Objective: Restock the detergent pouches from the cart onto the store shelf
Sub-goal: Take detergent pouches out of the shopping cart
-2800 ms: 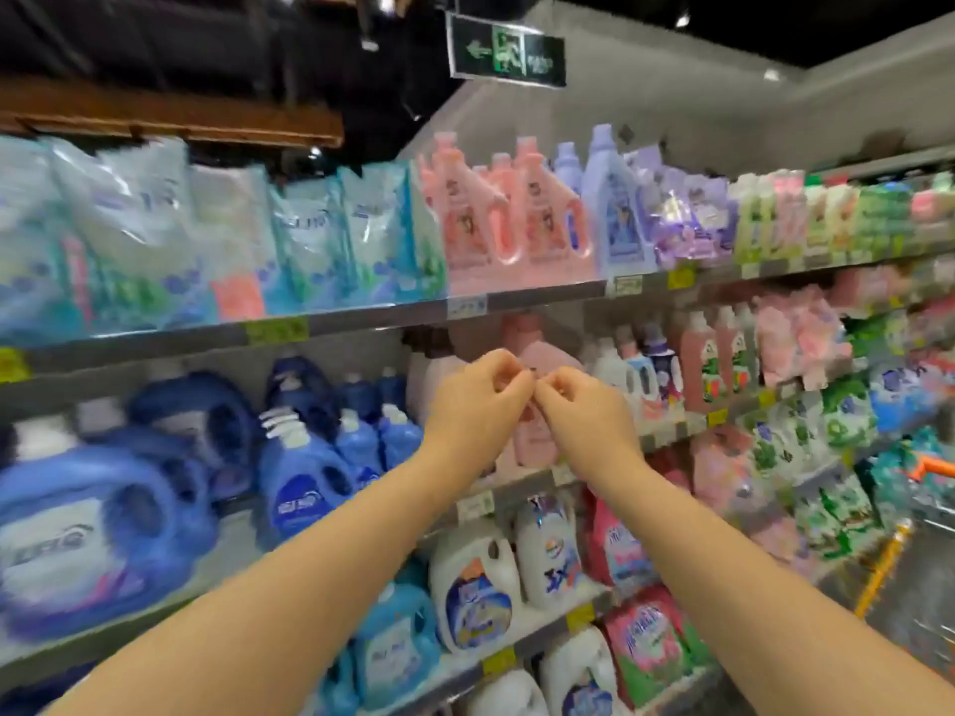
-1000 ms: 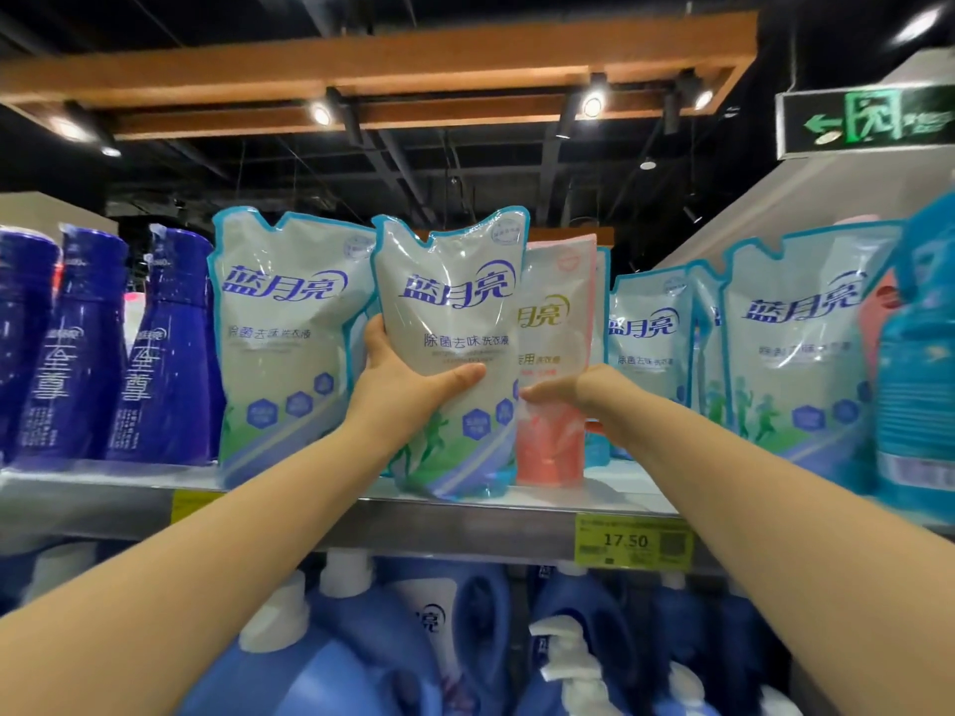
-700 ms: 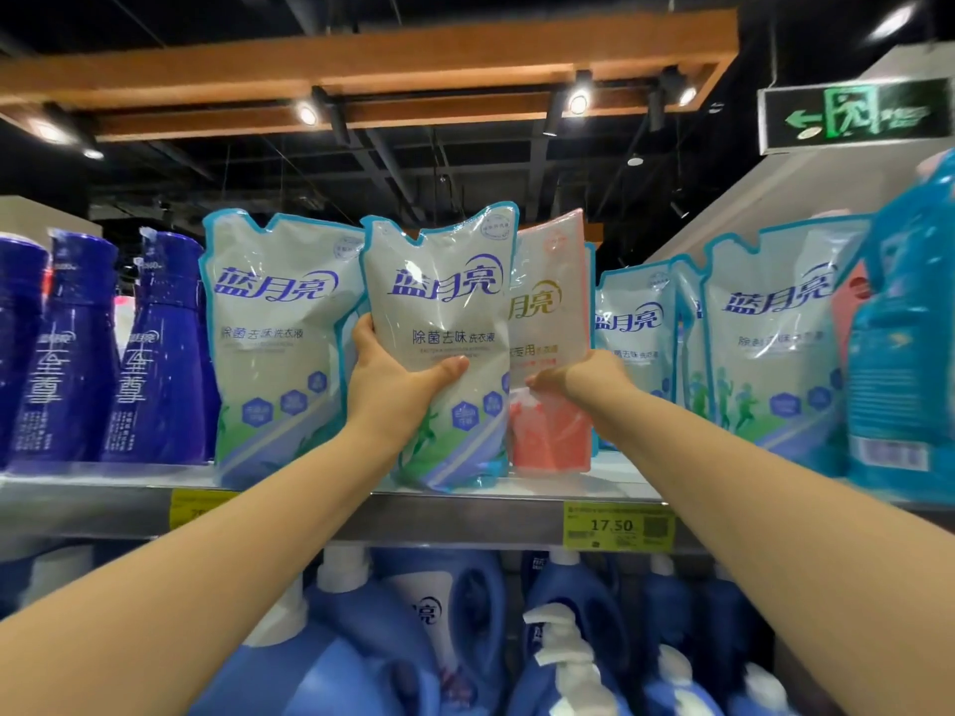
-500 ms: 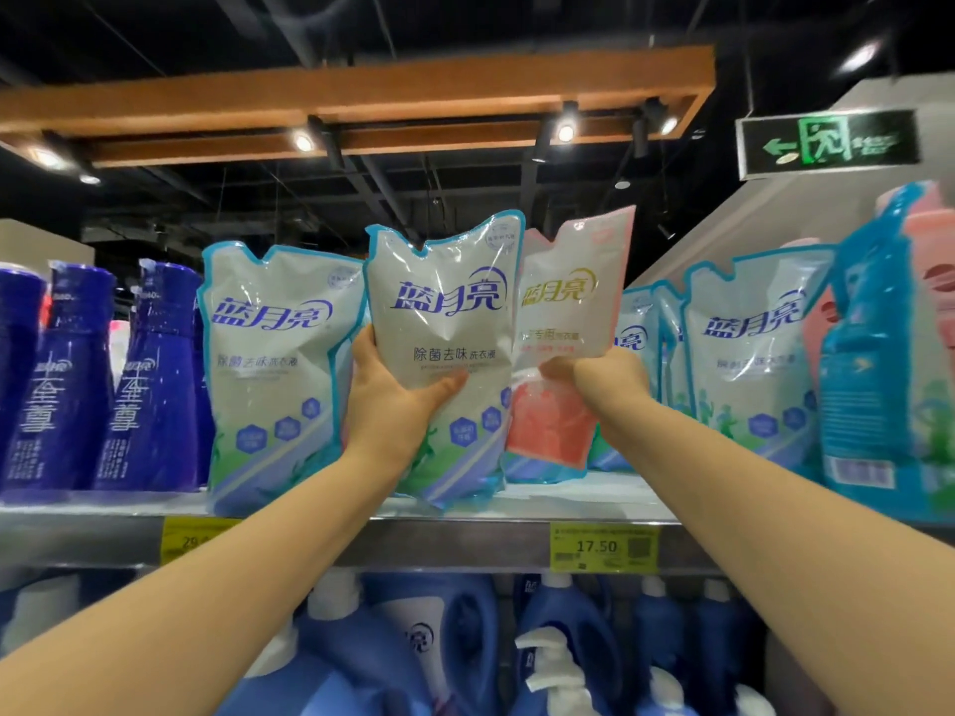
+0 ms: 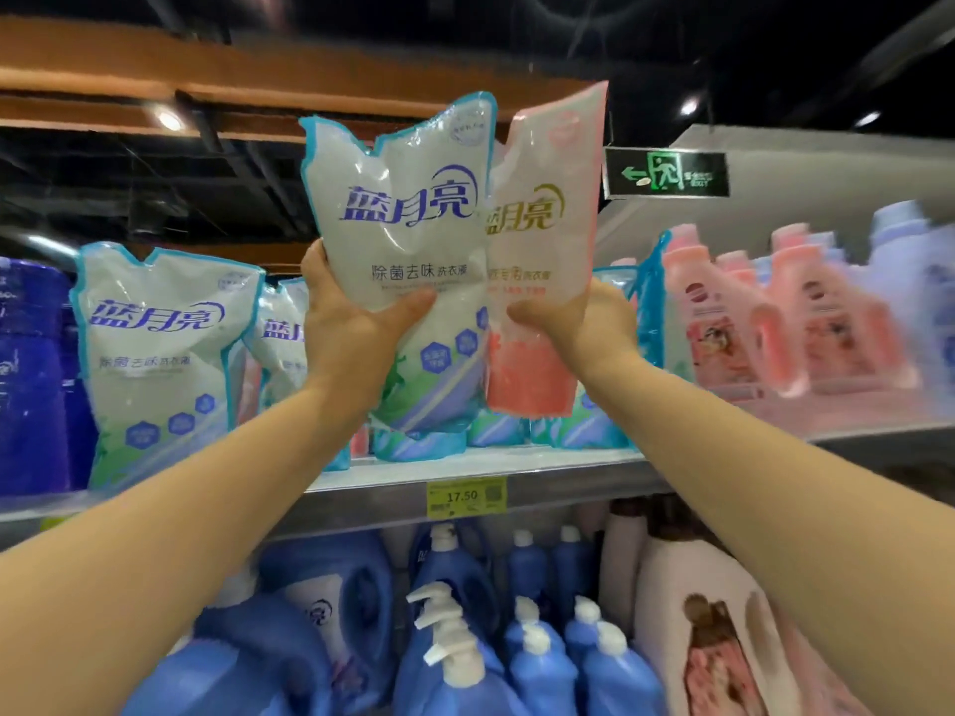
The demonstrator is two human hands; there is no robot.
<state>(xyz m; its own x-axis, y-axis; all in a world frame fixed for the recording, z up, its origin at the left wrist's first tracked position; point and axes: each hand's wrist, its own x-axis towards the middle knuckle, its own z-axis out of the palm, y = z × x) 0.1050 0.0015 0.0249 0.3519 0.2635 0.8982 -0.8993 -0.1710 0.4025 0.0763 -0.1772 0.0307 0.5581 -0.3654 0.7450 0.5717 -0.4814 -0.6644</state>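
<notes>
Your left hand [image 5: 351, 328] grips the blue-edged pouch [image 5: 403, 240] round its lower middle, thumb across the front and fingers curled behind its left edge. Your right hand [image 5: 579, 328] grasps the pink pouch [image 5: 548, 209] the same way from its right side, thumb pressed on the front. You hold both pouches upright and side by side. The blue-edged one overlaps the left edge of the pink one, so they touch along that seam. Their tops rise well above the rest of the row, and their bottom edges hang above the top shelf [image 5: 542, 470], in front of the standing pouches [image 5: 584, 431] behind them. How close they are to those pouches I cannot tell.

To the left on the same shelf stands another blue-edged pouch [image 5: 155, 354], with a second one [image 5: 279, 343] partly hidden beside it. Dark blue bottles [image 5: 31, 379] are further left. To the right, pink bottles [image 5: 734, 323] line the shelf, blurred. A yellow price tag [image 5: 465, 496] reading 17.50 sits on the shelf's front edge, just below your hands. On the level beneath stand blue bottles [image 5: 542, 664] with white caps and pumps. A green exit sign [image 5: 666, 174] hangs in the far upper right, and a wooden beam [image 5: 155, 80] runs overhead on the left.
</notes>
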